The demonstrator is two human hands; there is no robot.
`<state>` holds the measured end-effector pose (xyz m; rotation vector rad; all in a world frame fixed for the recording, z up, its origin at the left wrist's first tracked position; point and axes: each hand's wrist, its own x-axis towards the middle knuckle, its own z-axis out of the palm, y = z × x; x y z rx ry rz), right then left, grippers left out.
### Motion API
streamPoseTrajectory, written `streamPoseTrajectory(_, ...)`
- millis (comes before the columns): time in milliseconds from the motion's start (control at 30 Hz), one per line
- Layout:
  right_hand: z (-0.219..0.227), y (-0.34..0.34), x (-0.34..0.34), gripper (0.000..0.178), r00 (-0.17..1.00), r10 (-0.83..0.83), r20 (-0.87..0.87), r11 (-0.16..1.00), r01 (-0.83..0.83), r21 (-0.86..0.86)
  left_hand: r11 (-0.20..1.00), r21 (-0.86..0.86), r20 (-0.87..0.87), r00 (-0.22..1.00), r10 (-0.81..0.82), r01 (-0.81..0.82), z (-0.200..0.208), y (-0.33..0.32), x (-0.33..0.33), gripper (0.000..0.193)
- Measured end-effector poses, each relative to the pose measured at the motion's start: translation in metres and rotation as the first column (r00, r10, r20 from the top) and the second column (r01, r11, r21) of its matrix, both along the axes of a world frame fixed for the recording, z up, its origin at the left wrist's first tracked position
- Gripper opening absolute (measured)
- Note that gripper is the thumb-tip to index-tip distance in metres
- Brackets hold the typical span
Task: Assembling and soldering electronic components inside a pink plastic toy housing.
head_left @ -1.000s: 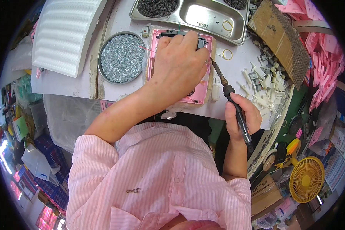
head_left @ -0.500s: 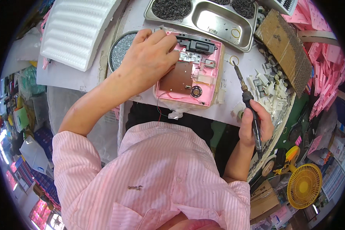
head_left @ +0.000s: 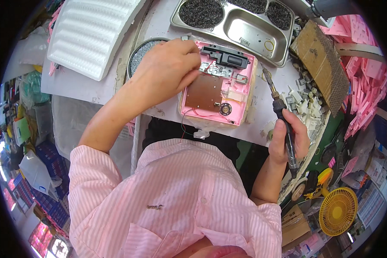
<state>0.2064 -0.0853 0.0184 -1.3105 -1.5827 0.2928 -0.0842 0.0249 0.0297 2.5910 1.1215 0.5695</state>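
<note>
A pink plastic casing lies open on the work surface, with a brown circuit board, a black slotted part, a small round speaker and thin red wires inside. My left hand reaches over the casing's left edge. Its fingers are bent and drawn together; the fingertips, and whatever they pinch, are hidden behind the hand. To the right of the casing my right hand is closed round the black handle of a soldering iron. The iron's tip points up and away, apart from the casing.
A steel compartment tray with dark screws stands at the back. A round dish of small silvery parts sits left, partly behind my hand. White plastic pieces and a cardboard piece lie right, before pink parts. A white foam tray lies far left.
The whole view has shifted a little, so the casing and steel tray appear farther right and lower. My left hand stays at the casing's left edge; my right hand still holds the soldering iron.
</note>
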Motion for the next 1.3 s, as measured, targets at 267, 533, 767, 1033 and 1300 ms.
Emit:
streamPoseTrajectory(267, -0.002, 0.041, -0.046, 0.043, 0.848, 0.089, -0.523, 0.940, -0.246, -0.238, 0.660, -0.742, 0.533, 0.700, 0.475, 0.117, -0.028, -0.014, 0.050, 0.006)
streamPoseTrajectory(533, -0.002, 0.058, -0.075, 0.051, 0.725, 0.127, -0.677, 0.920, -0.341, -0.192, 0.587, -0.787, 0.559, 0.624, 0.547, 0.190, -0.026, -0.022, 0.048, 0.007)
streamPoseTrajectory(767, -0.007, 0.048, -0.079, 0.054, 0.696, 0.157, -0.701, 0.929, -0.345, -0.135, 0.606, -0.749, 0.649, 0.483, 0.588, 0.270, -0.033, -0.024, 0.053, 0.007)
streamPoseTrajectory(1033, -0.012, 0.054, -0.079, 0.051, 0.705, 0.087, -0.704, 0.927, -0.317, -0.203, 0.948, -0.317, 0.571, 0.805, 0.160, 0.036, -0.030, -0.016, 0.040, 0.008)
streamPoseTrajectory(1300, -0.009, 0.047, -0.066, 0.051, 0.714, 0.075, -0.696, 0.942, -0.281, -0.186, 0.861, -0.508, 0.489, 0.828, 0.274, 0.014, -0.023, -0.013, 0.040, 0.012)
